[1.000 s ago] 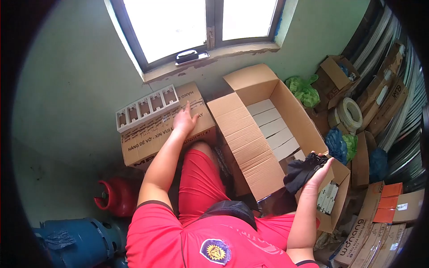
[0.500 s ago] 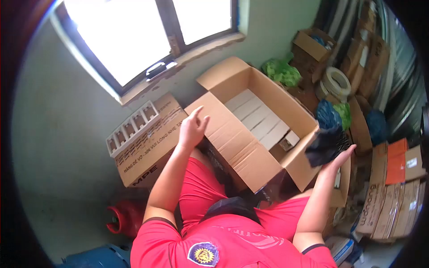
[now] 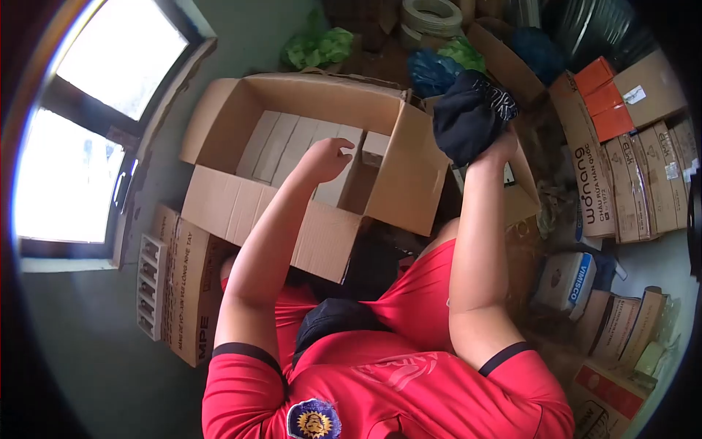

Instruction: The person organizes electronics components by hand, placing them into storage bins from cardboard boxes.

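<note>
Head camera has the right hand closed on black cloth, best kept bunched clear of the open carton's right flap, and the left hand, loosely parted and seemingly empty, above that carton.

The shirt is red with black sleeve bands; the shorts are red too. The cloth is black with white markings, the small boxes orange, the wall green.
</note>
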The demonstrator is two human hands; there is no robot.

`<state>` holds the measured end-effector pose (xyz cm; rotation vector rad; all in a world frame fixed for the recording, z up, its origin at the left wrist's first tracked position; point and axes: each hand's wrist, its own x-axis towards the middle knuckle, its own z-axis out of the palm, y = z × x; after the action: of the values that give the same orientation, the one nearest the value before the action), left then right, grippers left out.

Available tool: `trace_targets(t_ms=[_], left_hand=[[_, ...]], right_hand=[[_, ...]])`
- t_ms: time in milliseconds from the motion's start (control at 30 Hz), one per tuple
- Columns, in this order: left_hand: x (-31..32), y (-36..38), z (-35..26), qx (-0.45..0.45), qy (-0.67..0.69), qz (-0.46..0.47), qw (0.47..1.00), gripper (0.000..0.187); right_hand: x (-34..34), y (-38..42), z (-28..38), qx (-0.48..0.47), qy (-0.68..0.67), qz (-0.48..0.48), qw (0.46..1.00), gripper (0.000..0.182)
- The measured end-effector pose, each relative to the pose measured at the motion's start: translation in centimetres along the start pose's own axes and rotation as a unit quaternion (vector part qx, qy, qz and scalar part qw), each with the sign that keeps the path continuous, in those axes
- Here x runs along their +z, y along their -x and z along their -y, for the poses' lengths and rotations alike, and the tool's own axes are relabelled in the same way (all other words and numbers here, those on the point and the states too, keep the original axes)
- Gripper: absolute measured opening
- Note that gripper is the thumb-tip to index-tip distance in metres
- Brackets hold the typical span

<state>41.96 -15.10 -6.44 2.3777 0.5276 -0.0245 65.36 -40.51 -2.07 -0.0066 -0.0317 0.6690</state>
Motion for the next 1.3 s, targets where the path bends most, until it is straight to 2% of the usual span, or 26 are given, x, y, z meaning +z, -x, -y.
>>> trace_targets(t_ms=[33, 100, 167, 233, 333, 367, 467, 567, 700, 767, 833, 867, 967, 1067, 1167, 1200, 1267, 1300], left_hand=[[1.1, -1.9, 0.5, 0.008, -0.023, 0.016, 1.0, 0.037], [3.7, -5.0, 1.3, 0.025, -0.071, 0.044, 0.996, 0.04], [7.2, -7.8, 3.1, 0.001, -0.111, 0.043, 0.993, 0.044], [7.9, -9.2, 2.4, -0.009, -0.167, 0.064, 0.984, 0.05], [8.9, -10.9, 3.1, -0.016, -0.214, 0.07, 0.974, 0.05], [9.3, -11.2, 3.5, -0.004, -0.224, 0.071, 0.972, 0.044], [10.2, -11.6, 3.8, -0.042, -0.263, 0.108, 0.958, 0.043], [11.1, -12.3, 4.7, -0.015, -0.228, 0.085, 0.97, 0.034], [12.0, -12.5, 6.4, 0.037, -0.21, 0.042, 0.976, 0.028], [10.8, -11.3, 3.2, -0.025, -0.197, 0.062, 0.978, 0.025], [10.8, -11.1, 3.0, -0.03, -0.21, 0.065, 0.975, 0.023], [12.0, -11.6, 4.5, -0.005, -0.228, 0.058, 0.972, 0.023], [12.4, -11.7, 4.9, 0.051, -0.276, 0.045, 0.959, 0.024], [12.6, -11.3, 5.5, 0.093, -0.312, 0.027, 0.945, 0.023], [12.3, -10.9, 4.2, 0.096, -0.292, 0.024, 0.951, 0.021], [11.7, -10.7, 2.8, 0.056, -0.322, 0.058, 0.943, 0.02], [13.6, -11.4, 5.7, 0.13, -0.343, 0.011, 0.93, 0.016], [13.4, -11.4, 5.6, 0.138, -0.354, 0.03, 0.925, 0.014]], right_hand=[[-1.0, -0.6, 1.2, 0.064, -0.059, 0.077, 0.993, 0.063], [-0.4, -0.5, 1.5, 0.101, -0.088, 0.11, 0.985, 0.057], [1.2, -0.2, 1.4, 0.113, -0.092, 0.144, 0.979, 0.053], [2.7, -0.2, 1.4, 0.095, -0.072, 0.177, 0.977, 0.05], [2.8, -0.7, 1.4, 0.05, -0.023, 0.164, 0.985, 0.048], [2.4, -1.2, 1.5, 0.071, -0.045, 0.189, 0.978, 0.048], [2.3, -1.7, 1.5, 0.082, -0.067, 0.198, 0.974, 0.045], [2.8, -1.3, 1.1, 0.03, -0.048, 0.128, 0.99, 0.046], [3.0, -0.8, 0.6, 0.027, -0.033, 0.166, 0.985, 0.051], [2.3, -1.0, 0.9, 0.038, -0.041, 0.186, 0.981, 0.054], [3.2, -0.8, 0.5, 0.023, -0.019, 0.156, 0.987, 0.056], [3.5, -0.8, 0.3, 0.016, -0.007, 0.142, 0.99, 0.057], [2.9, -1.0, 0.0, 0.025, 0.002, 0.212, 0.977, 0.057], [2.5, -0.9, 0.3, 0.056, -0.025, 0.214, 0.975, 0.057], [3.3, -1.0, 0.7, 0.053, 0.029, 0.225, 0.972, 0.055], [3.0, -1.6, 1.4, 0.114, -0.026, 0.237, 0.964, 0.051], [4.0, -2.5, 1.1, 0.212, -0.045, 0.277, 0.936, 0.043], [4.2, -2.5, 1.5, 0.186, -0.022, 0.26, 0.947, 0.038]])
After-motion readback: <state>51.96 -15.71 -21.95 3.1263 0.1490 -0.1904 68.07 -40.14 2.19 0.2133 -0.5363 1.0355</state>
